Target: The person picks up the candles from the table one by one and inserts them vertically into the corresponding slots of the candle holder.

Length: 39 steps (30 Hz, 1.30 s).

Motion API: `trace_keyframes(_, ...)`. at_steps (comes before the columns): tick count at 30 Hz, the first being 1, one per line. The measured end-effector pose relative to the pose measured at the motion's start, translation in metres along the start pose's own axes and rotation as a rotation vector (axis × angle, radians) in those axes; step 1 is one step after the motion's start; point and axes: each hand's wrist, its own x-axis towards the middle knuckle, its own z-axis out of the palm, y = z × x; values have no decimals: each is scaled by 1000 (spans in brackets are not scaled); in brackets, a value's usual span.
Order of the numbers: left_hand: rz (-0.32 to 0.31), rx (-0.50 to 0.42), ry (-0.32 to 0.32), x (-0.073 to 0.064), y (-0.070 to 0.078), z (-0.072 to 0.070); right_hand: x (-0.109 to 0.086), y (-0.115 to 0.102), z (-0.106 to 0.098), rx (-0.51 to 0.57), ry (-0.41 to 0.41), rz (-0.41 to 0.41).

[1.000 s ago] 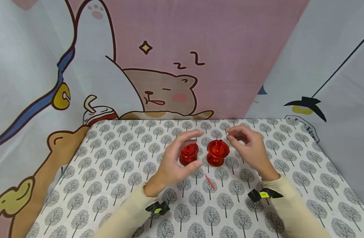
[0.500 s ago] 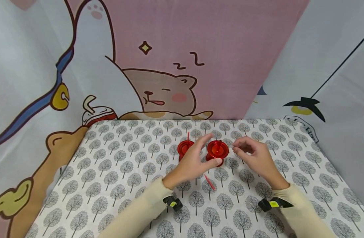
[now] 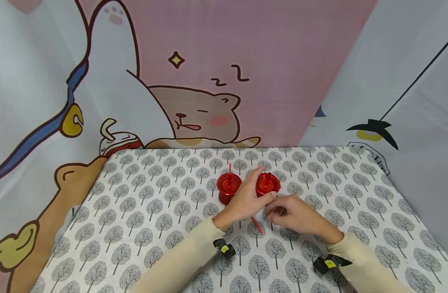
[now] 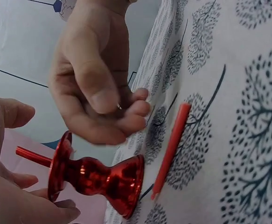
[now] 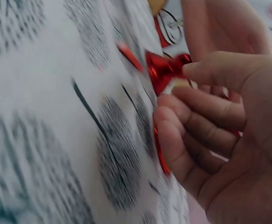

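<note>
My left hand (image 3: 245, 197) is wide at a red holder (image 3: 269, 184); right hand (image 3: 296, 213) loosely curled, seemingly empty. Bumping may topple the holder.

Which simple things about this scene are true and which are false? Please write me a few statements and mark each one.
1. A thin red candle stands in the left holder. True.
2. The loose candle is standing upright. False: the loose candle lies on the cloth.
3. The left hand partly hides the right holder in the head view. True.
4. The right hand is gripping the right holder. False: the right hand has its fingers loosely curled, and not around that holder.
5. The cloth is printed with trees. True.
</note>
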Motion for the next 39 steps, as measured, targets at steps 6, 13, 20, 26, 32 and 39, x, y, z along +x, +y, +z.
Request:
trace_keyframes(6, 13, -29, 0, 3, -12, 6, 11, -7, 19, -54, -43, 40)
trace_keyframes(13, -7, -43, 0, 4, -17, 9, 19, -14, 25, -131, -38, 152)
trace_keyframes(20, -16, -100, -1, 2, -10, 5, 21, -18, 23, -169, -66, 167)
trace_keyframes(26, -21, -115, -4, 1, -9, 5, 21, -17, 21, -192, -59, 107)
trace_keyframes(32, -17, -120, -3, 2, -11, 6, 19, -16, 21, -226, -41, 26)
trace_keyframes(39, 12, -63, 9, 1, -14, 7, 10, -14, 12, -147, -68, 129)
